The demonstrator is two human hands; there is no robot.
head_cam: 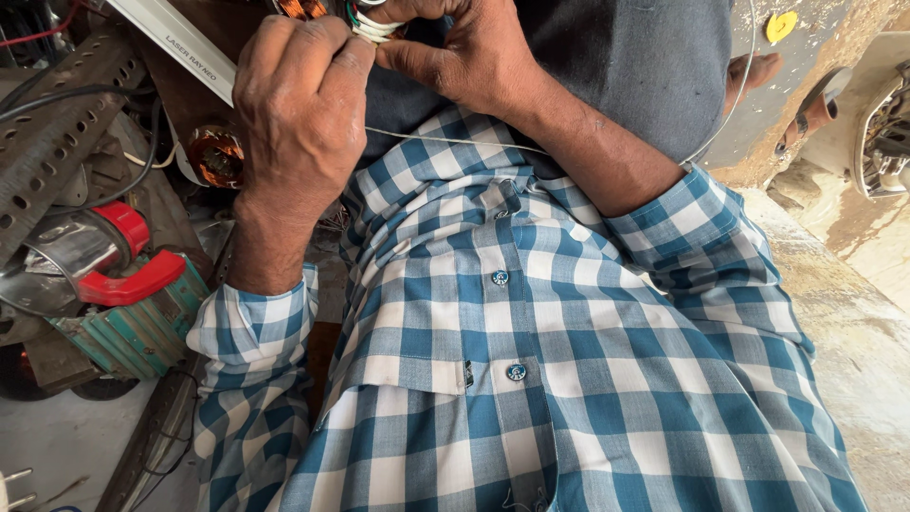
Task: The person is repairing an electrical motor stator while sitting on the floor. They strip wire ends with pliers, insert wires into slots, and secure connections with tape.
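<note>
Checked shirt (531, 379) fills the near view, blue and white. Above it, left hand (299, 104) and right hand (464, 52) both pinch a small bundle of white wires (372, 27), fingers closed tight. Left of the shirt sits a red-handled tool (118, 261).

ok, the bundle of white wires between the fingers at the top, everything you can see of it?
The wire bundle is a short bunch of thin white insulated strands with a green one at its left edge, lying side by side and slightly curved. The left hand and right hand pinch it between fingertips at the top edge of the frame. Its ends are hidden or cut off. A thin pale string runs just below.
</note>
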